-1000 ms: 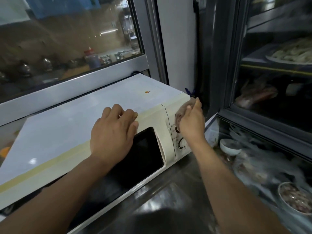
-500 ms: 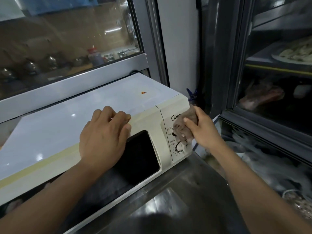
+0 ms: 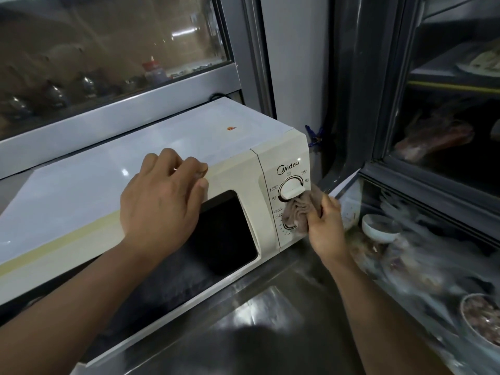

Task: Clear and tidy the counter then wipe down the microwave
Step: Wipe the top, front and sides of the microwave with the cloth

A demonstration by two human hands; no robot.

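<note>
A cream microwave (image 3: 113, 190) with a dark door window stands on the steel counter (image 3: 273, 326). My left hand (image 3: 162, 201) lies palm down on its top front edge above the door, fingers curled over the rim, holding nothing. My right hand (image 3: 326, 226) grips a crumpled brownish cloth (image 3: 299, 209) and presses it against the control panel, just below the upper white dial (image 3: 290, 189). The cloth covers most of the lower dial.
A glass display case on the right holds a small white bowl (image 3: 378, 231), a bowl of minced food (image 3: 484, 320) and plastic-wrapped items. A window with bottles behind the glass runs behind the microwave. A blue clip (image 3: 313, 136) hangs at the wall corner.
My right hand has slid the cloth down the control panel from the top corner to below the upper dial, uncovering the brand name. My left hand stays on the microwave top.
</note>
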